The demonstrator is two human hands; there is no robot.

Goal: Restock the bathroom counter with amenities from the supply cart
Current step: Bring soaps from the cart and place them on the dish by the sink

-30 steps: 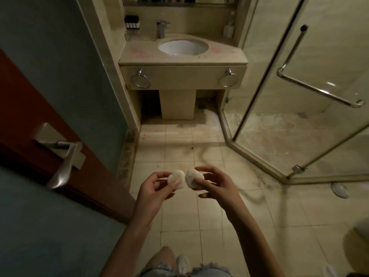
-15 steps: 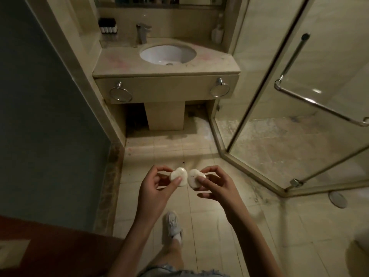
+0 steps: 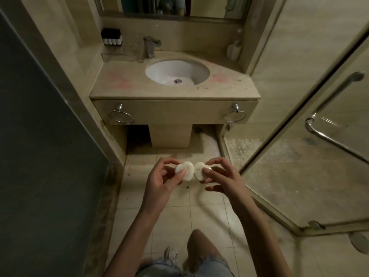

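White soap puck (image 3: pixel 184 171) pinched in left hand (image 3: pixel 159 181), 2nd puck (image 3: pixel 202 171) pinched in right hand (image 3: pixel 222 177), both mid-air over the floor tiles (image 3: pixel 175 218), well short of the counter (image 3: pixel 127 84): person should step in and set each flat on bare stone beside the basin (image 3: pixel 159 71).

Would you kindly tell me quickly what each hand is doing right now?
Left hand: closed, pinching the left white disc.
Right hand: closed, pinching the right white disc.
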